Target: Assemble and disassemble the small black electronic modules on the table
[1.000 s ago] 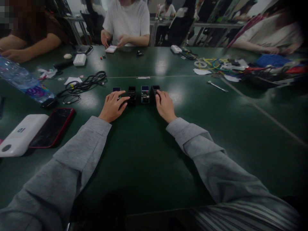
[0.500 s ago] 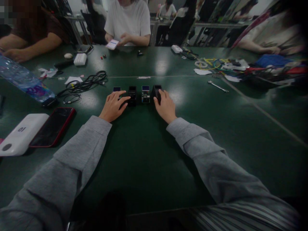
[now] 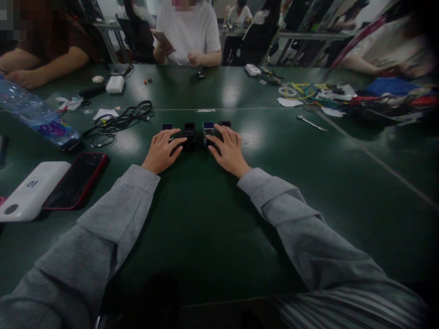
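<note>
Blue-screened module (image 3: 208, 125) under spread right hand (image 3: 229, 151)

Glossy green tabletop (image 3: 206, 219), clear plastic bottle (image 3: 37, 112), shiny metal wrench (image 3: 311, 123), soft matt grey cloth sleeves (image 3: 113, 219).

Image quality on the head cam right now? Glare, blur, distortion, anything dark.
Head view: dim overall; soft glare on the green tabletop, beyond the device row and right of the right hand; right edge and bottom centre nearly black; wide-angle stretch on the bottle and sleeves; cable pile smeared; small devices too dark for fine detail; pixelated patches top left and top centre.
</note>
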